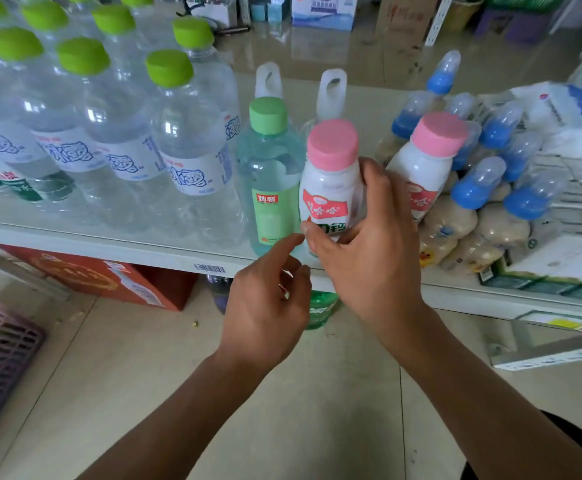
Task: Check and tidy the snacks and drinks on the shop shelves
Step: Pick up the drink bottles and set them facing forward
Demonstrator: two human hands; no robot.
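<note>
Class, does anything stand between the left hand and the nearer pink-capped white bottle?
No other object does. The left hand points toward the white plastic bottle with a pink cap, gripped by the right hand, whose thumb crosses its lower front.

Lime-green caps on clear water bottles point(182, 143), pale green cap on green-tinted bottle point(270, 178), pink caps on white milk-drink bottles point(331, 181), blue collars on teat-topped bottles point(473, 199).

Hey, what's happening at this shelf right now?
A person stands at a white shop shelf. Their right hand grips a white pink-capped drink bottle at the shelf's front edge, beside a pale green bottle with a green cap. The left hand hovers just below, holding nothing, index finger out. To the left stand clear green-capped water bottles.
</note>
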